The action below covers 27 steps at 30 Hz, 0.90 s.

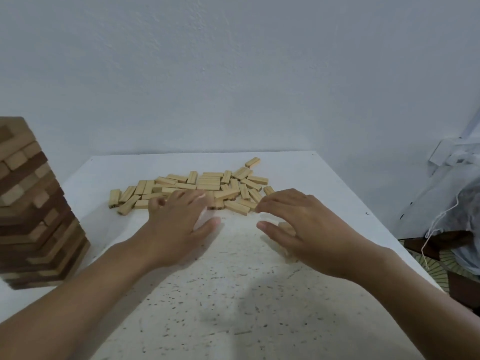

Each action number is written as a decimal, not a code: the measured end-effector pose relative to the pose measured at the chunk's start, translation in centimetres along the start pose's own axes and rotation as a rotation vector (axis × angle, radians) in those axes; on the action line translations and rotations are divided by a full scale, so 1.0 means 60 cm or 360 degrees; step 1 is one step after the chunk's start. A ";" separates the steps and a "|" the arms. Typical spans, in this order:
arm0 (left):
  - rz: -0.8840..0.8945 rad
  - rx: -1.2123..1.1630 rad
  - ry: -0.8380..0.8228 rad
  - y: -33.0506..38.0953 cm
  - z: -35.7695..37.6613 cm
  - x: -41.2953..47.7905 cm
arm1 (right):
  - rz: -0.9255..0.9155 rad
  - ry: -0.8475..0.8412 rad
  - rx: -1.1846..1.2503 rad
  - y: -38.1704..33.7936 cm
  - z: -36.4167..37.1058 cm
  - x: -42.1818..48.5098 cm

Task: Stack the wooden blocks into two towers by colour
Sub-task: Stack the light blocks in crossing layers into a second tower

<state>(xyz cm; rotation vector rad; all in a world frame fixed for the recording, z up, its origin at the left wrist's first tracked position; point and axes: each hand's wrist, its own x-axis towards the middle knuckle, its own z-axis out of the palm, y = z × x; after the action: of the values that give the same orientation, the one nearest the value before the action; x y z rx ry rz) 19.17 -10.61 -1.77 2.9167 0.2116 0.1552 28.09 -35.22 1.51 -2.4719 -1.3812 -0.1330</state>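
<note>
Pale wood across the far half of the white speckled table (233,294): loose wooden blocks (207,181) in a flat heap. All on their sides, at every angle, most touching or overlapping. Nearer the far edge than the near one, roughly midway between the left and right edges. One stray block (252,162) at the heap's far right end, closest to the far right corner, set on the diagonal.

At the left edge, a tall tower (33,216) of dark brown and pale blocks mixed, layers crossed, upright, cut off by the frame on its left side. Well apart from the heap.

Left hand (179,222) stretched forward from the near left, palm down, fingers spread wide and relaxed, fingertips over the heap's near rim, blurred. Nothing gripped. Touching the blocks or just above them: cannot tell.

Right hand (306,224) reaching in from the near right, palm down and arched, fingers bent at the tips, thumb held well away from them, nothing pinched between. Beneath its palm, just in front of the heap and toward the right edge, a few pale blocks (287,227), partly hidden and blurred. Contact with the hand not clear.

Hands near each other, thumbs pointing inward, a gap between them.

Beyond the right edge, a whitish plastic bag (457,203) with a thin white string (439,219) hanging down. Behind everything, a plain bluish-grey wall (233,74).
</note>
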 end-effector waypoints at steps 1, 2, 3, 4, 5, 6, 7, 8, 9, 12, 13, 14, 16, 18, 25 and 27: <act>0.0014 0.0093 -0.0037 -0.006 0.001 -0.006 | -0.0033 -0.0021 -0.0053 -0.014 0.003 0.009; 0.0029 0.0174 -0.0071 -0.007 0.006 -0.009 | -0.0059 -0.0030 -0.0099 -0.024 0.006 0.016; 0.0043 0.0231 -0.0090 -0.011 0.012 -0.011 | -0.0076 -0.0038 -0.0141 -0.035 0.013 0.025; 0.0059 0.0263 -0.0086 -0.012 0.017 -0.011 | -0.0077 -0.0045 -0.0176 -0.045 0.020 0.035; 0.0071 0.0273 -0.0075 -0.011 0.022 -0.009 | -0.0063 -0.0053 -0.0203 -0.053 0.028 0.044; 0.0084 0.0278 -0.0050 -0.014 0.026 -0.008 | -0.0049 -0.0062 -0.0222 -0.061 0.036 0.054; 0.0099 0.0285 -0.0021 -0.015 0.028 -0.006 | -0.0033 -0.0076 -0.0235 -0.068 0.044 0.063; 0.0124 0.0298 0.0018 -0.018 0.029 -0.005 | -0.0010 -0.0103 -0.0247 -0.075 0.050 0.072; 0.0156 0.0311 0.0065 -0.018 0.027 -0.004 | 0.0026 -0.0140 -0.0264 -0.081 0.054 0.080; 0.0233 0.0331 0.0151 -0.020 0.025 0.000 | 0.0153 -0.0234 -0.0423 -0.091 0.067 0.097; 0.0240 0.0332 0.0160 -0.021 0.024 0.000 | 0.0189 -0.0252 -0.0486 -0.094 0.072 0.100; 0.0241 0.0323 0.0167 -0.021 0.022 0.001 | 0.0220 -0.0270 -0.0530 -0.097 0.077 0.103; 0.0236 0.0296 0.0176 -0.022 0.018 -0.001 | 0.0253 -0.0285 -0.0566 -0.104 0.085 0.106; 0.0243 0.0262 0.0200 -0.024 0.012 -0.009 | 0.0258 -0.0256 -0.0546 -0.106 0.088 0.107; 0.0229 0.0104 0.0315 -0.033 0.010 -0.062 | 0.0104 -0.0003 -0.0205 -0.115 0.115 0.096; 0.0245 0.0049 0.0261 -0.035 0.005 -0.080 | 0.0054 0.0063 -0.0040 -0.119 0.124 0.094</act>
<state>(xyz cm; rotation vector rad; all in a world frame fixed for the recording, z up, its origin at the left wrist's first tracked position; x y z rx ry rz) 14.20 -9.35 -2.96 2.9507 0.0147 0.4199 24.60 -24.83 -2.70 -2.4981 -1.3288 -0.1922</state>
